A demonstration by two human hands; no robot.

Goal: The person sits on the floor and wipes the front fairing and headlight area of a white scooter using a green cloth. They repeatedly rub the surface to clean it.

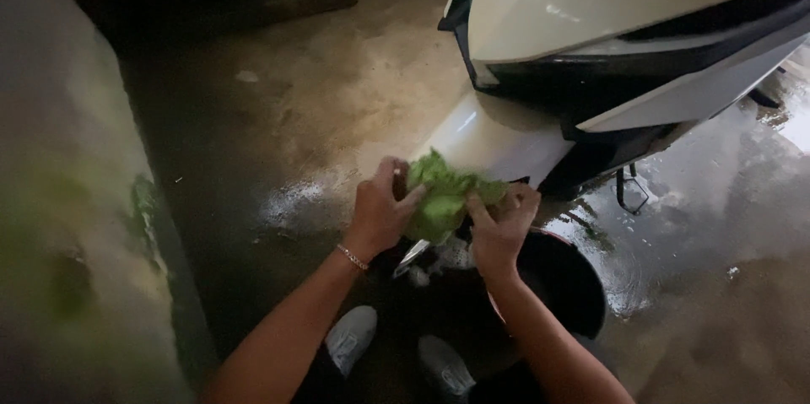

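Both hands — the left hand (378,212) and the right hand (501,223) — squeeze tight on a crumpled green cloth (443,195), held just above the dark round bucket (567,282), near the white scooter (607,41).

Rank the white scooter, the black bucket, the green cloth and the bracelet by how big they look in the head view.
1. white scooter, though cut off by the frame
2. black bucket, partly hidden by the arms
3. green cloth, bunched between both hands
4. bracelet, on the left wrist
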